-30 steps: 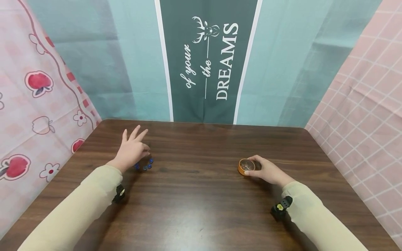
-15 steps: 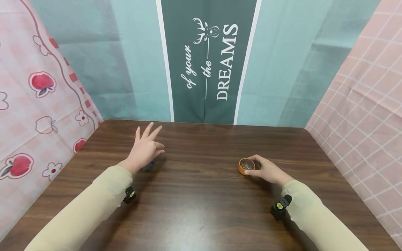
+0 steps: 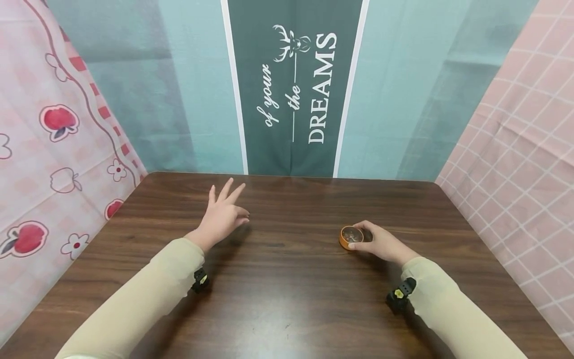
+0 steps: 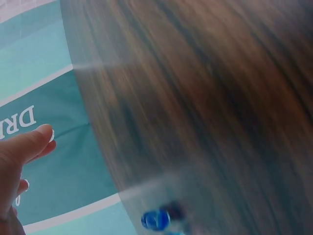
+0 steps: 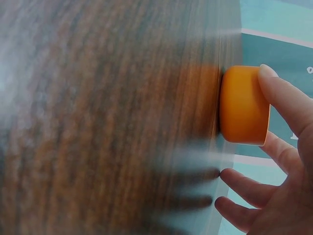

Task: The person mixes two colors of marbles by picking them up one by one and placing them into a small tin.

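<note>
My right hand (image 3: 384, 243) holds a small round orange container (image 3: 345, 241) by its upper rim, thumb on the near side. In the right wrist view the container (image 5: 244, 105) stands on the table with its plain rounded wall showing. Farther left, my left hand (image 3: 219, 219) is raised over the table, thumb and index finger brought together, the other fingers spread. I cannot tell whether something tiny is between those fingertips. A shiny blue bead-like piece (image 4: 156, 220) lies on the table in the left wrist view, with another cut off at the bottom edge.
The brown wood-grain table (image 3: 287, 279) ends at a green and blue cloth (image 3: 291, 99) behind. A pink apple-print cloth (image 3: 67, 149) hangs on the left, a pink checked cloth (image 3: 515, 124) on the right.
My left hand has moved right, away from where several blue pieces lay; its arm now hides that spot in the head view. The right hand and orange container have stayed put.
</note>
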### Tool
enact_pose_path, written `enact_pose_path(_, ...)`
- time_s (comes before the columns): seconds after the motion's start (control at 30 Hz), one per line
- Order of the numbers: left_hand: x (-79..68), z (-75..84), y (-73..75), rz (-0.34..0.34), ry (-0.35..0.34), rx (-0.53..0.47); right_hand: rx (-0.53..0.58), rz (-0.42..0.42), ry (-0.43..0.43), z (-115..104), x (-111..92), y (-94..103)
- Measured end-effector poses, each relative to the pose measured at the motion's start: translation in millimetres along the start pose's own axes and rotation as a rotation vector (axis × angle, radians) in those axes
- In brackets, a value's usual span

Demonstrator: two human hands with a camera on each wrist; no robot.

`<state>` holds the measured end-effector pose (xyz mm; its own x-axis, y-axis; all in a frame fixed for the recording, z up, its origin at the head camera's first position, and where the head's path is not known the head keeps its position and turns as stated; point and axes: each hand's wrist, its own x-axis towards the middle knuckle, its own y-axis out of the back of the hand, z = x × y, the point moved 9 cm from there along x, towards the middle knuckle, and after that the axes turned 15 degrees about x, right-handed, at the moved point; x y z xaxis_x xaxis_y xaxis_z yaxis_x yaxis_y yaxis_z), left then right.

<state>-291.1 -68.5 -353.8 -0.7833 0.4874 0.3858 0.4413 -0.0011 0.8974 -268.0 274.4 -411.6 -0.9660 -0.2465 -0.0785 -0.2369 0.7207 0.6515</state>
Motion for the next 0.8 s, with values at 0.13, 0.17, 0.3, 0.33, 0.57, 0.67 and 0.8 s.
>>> enact_pose_path(0.13, 6.5, 9.6, -6.3, -0.042, 0.007, -0.014, 0.003, -0.002, 0.0, 0.2, -0.4, 2.1)
enact_pose_path(0.17, 8.1, 12.4, -7.2, -0.05, 0.006, -0.016, 0.003, 0.0, -0.001, 0.1, -0.7, 2.3)
enact_pose_path(0.3, 12.3, 22.9, -9.0, -0.073, -0.001, -0.027, 0.003, -0.001, 0.006, -0.5, -0.6, 1.0)
enact_pose_path(0.33, 13.2, 25.3, -8.8, -0.073, -0.004, -0.034, 0.004, -0.001, 0.007, -0.3, -0.3, 0.6)
enact_pose_path(0.57, 19.1, 37.7, -6.8, -0.054, -0.024, -0.065, 0.018, 0.0, 0.011, 0.2, 0.1, 1.8)
enact_pose_path(0.67, 20.8, 41.2, -7.9, -0.064, -0.027, -0.07, 0.018, -0.006, 0.017, -0.9, 0.3, 2.1)
enact_pose_path(0.8, 23.4, 46.6, -9.2, -0.074, -0.036, -0.072, 0.019, -0.008, 0.021, -1.7, 1.0, 1.6)
